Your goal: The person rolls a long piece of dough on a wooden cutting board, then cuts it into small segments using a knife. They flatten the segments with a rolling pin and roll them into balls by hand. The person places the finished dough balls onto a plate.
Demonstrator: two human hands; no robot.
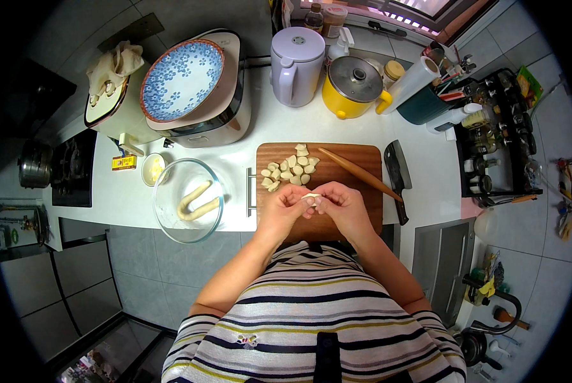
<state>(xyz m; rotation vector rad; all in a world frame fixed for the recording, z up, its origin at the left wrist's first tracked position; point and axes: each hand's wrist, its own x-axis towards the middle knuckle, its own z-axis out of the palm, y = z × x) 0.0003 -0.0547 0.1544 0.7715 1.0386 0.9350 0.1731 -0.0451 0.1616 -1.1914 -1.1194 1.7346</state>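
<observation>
My left hand point(286, 206) and my right hand point(339, 203) meet over the front of a wooden cutting board point(329, 227). Between their fingertips they pinch one small piece of pale dough point(310, 196). Behind my left hand, several small dough pieces point(293, 165) lie in a loose cluster on the board. A tapered wooden rolling pin point(357, 172) rests diagonally behind my right hand, its near end past the board's right edge. To the left stands a clear glass bowl point(157, 206) with a bent dough rope point(190, 203) inside.
Right of the board lies a cleaver point(397, 177), handle toward me. A yellow electric pot point(345, 103) and a lilac kettle point(295, 72) stand at the back. A blue-flowered plate point(183, 81) sits on a rice cooker point(223, 131). Beside the glass bowl are a small bowl point(147, 179) and a yellow box point(124, 163).
</observation>
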